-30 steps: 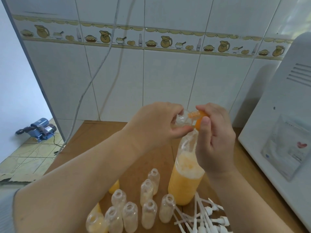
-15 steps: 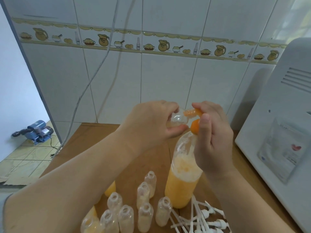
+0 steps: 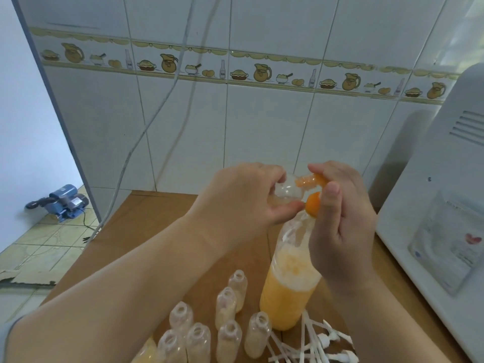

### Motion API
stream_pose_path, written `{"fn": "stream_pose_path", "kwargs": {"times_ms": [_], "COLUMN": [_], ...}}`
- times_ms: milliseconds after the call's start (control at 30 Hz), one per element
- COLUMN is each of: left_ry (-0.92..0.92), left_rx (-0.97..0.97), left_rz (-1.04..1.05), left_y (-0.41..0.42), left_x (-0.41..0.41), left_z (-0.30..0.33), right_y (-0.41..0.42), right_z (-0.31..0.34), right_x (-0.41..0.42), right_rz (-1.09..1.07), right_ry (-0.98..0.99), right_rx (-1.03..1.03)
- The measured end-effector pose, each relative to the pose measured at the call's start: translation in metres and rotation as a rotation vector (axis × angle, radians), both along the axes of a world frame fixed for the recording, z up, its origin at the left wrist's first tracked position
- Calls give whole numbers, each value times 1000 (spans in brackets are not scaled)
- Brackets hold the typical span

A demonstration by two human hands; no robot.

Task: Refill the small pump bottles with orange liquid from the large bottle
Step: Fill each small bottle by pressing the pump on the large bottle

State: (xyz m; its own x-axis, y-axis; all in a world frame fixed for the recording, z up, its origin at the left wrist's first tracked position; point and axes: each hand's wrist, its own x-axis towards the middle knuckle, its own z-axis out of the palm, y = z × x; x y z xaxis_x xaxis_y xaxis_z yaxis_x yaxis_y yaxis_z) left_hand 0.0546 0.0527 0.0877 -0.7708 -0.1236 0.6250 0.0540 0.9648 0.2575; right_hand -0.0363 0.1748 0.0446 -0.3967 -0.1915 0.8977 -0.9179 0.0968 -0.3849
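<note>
Both hands (image 3: 251, 195) unchanged on small bottle (image 3: 288, 189)

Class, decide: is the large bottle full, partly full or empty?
Partly full: the large bottle holds orange liquid in its lower part, foam above, its upper part clear.

The only legible lettering was "XO", printed on the small white bottle motifs (image 3: 222, 69) in the painted yellow-and-brown border strip of the white wall tiles (image 3: 262, 127), across the upper part of the frame. On the motifs further left and right in that strip the lettering was too blurred to confirm. A clear plastic sleeve holding a printed white sheet (image 3: 445, 247) was fixed to the side of the white appliance (image 3: 445, 166) at the right edge; it bore a red mark and lines of small print, none of which could be read.
</note>
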Motion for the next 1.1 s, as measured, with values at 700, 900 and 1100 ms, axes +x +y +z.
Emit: {"fn": "stream_pose_path", "kwargs": {"times_ms": [700, 900, 1100], "left_ry": [-90, -221, -315], "left_rx": [-49, 44, 352], "left_rz": [75, 3, 112], "left_y": [4, -6, -46], "left_x": [-4, 6, 20], "left_z": [-10, 7, -26], "right_y": [-1, 2, 0], "right_z": [-11, 6, 7], "right_x": [-4, 1, 3], "right_rz": [-15, -22, -11], "right_ry": [-22, -41, -102], "right_rx": [30, 125, 53]}}
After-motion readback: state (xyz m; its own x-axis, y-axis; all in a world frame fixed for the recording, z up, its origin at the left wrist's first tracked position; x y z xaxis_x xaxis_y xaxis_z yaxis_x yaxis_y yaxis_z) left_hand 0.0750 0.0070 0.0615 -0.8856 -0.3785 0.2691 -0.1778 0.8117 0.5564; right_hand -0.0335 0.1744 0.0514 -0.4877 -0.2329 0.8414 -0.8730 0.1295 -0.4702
